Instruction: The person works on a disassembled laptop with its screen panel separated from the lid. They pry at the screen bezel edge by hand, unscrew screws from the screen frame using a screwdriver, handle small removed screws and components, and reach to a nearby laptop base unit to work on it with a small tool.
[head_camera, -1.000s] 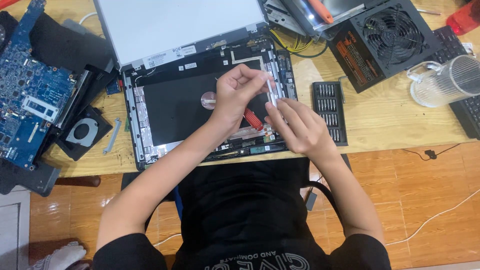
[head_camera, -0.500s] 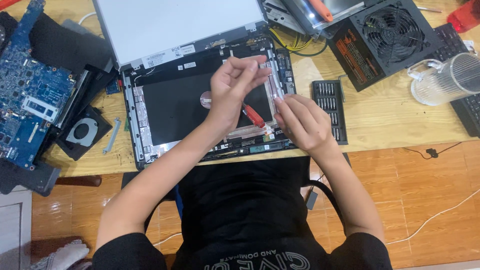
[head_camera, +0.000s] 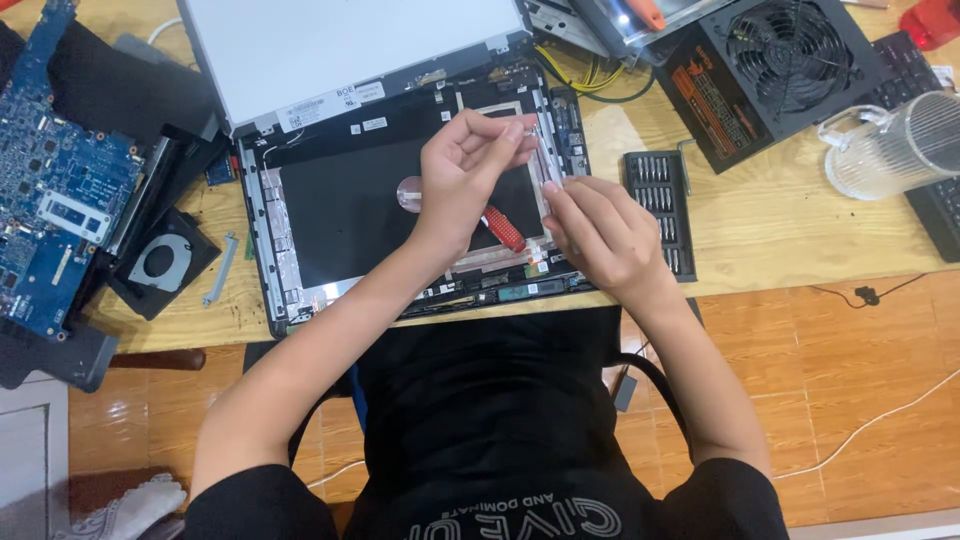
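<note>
Both hands work over the opened laptop shell (head_camera: 340, 215) on the wooden tabletop (head_camera: 780, 235): left hand (head_camera: 462, 175) pinches a thin clear strip (head_camera: 547, 160), right hand (head_camera: 600, 235) curls shut on its lower end, beside a red-handled tool (head_camera: 505, 228)

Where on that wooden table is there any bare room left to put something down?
Bare wood shows between the bit set and the glass jug, below the power supply. A thinner strip lies by the cooling fan, left of the open laptop shell. The left side, with the blue circuit board, is crowded.
</note>
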